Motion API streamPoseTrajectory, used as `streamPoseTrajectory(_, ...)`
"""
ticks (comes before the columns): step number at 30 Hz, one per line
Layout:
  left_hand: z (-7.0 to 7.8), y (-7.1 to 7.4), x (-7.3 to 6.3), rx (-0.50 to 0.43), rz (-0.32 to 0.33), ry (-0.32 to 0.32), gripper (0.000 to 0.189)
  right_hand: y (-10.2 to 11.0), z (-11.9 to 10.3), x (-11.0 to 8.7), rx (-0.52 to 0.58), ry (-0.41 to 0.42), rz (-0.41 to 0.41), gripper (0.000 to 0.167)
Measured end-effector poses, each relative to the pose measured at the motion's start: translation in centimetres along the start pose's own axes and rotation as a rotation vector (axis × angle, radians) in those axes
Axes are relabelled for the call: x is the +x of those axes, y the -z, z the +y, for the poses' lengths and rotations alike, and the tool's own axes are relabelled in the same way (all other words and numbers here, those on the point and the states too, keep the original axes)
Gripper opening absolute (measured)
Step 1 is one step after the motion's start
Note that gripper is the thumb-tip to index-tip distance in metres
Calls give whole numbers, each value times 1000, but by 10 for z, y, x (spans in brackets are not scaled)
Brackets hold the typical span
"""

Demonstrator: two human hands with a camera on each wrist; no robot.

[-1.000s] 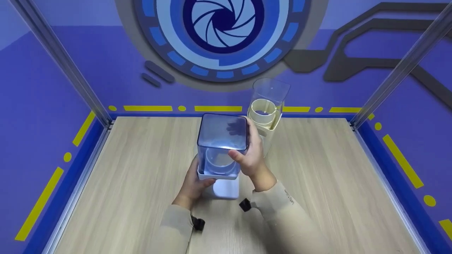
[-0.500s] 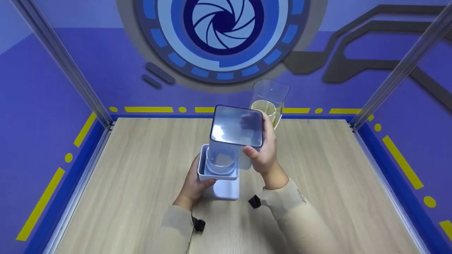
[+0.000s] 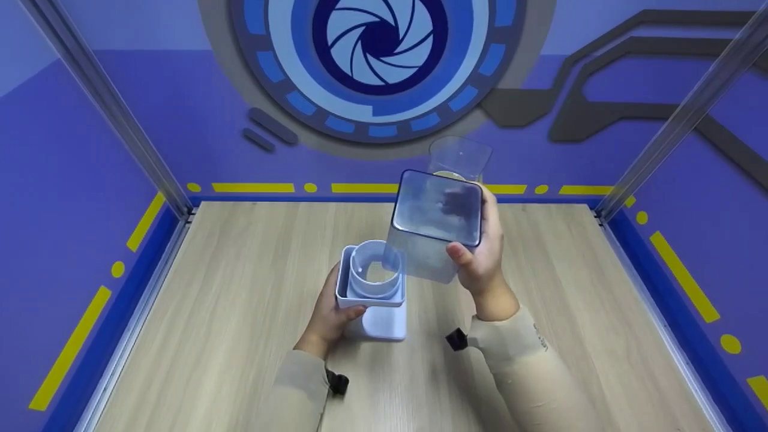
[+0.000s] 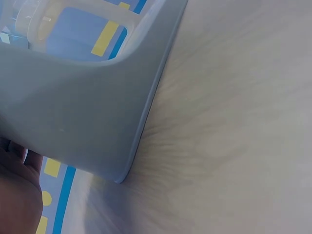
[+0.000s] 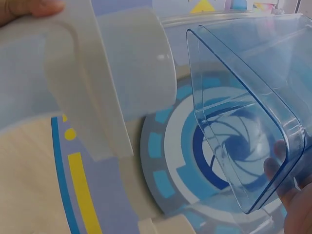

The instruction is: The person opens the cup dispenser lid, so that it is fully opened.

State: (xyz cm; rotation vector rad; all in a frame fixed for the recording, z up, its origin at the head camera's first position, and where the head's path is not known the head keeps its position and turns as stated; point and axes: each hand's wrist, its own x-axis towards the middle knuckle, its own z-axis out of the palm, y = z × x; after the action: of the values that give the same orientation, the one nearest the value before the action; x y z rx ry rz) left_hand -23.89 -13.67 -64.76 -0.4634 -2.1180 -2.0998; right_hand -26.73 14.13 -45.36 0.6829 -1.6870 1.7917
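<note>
A white dispenser-like stand (image 3: 384,324) with a square top and round collar (image 3: 375,270) stands upright mid-table. My left hand (image 3: 329,312) grips its square top from the left, thumb at the front. In the left wrist view the stand's wall (image 4: 87,102) fills much of the frame beside the left hand (image 4: 19,195). My right hand (image 3: 485,261) holds a clear blue-tinted square container (image 3: 438,207) by its right side, above and right of the collar. In the right wrist view the container's open end (image 5: 248,97) faces the collar (image 5: 146,63), apart from it.
Behind the container, a second, cream-coloured unit is mostly hidden; its clear cover (image 3: 461,157) shows above. A wooden tabletop (image 3: 252,258) spreads around both hands. Blue-purple panels (image 3: 690,180) and metal posts (image 3: 678,114) border it.
The clear container has come off the white stand's square top and moved right and a little up in my right hand, exposing the collar. My left hand stays on the stand.
</note>
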Motion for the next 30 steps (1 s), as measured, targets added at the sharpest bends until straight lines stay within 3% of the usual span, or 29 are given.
streamPoseTrajectory(15,-4,0,0,0,2,-51,126,36,13,-4,-14,-6,78,122)
streamPoseTrajectory(30,-3,0,-2,49,11,-60,131,65,35,-23,-45,-63,116,126)
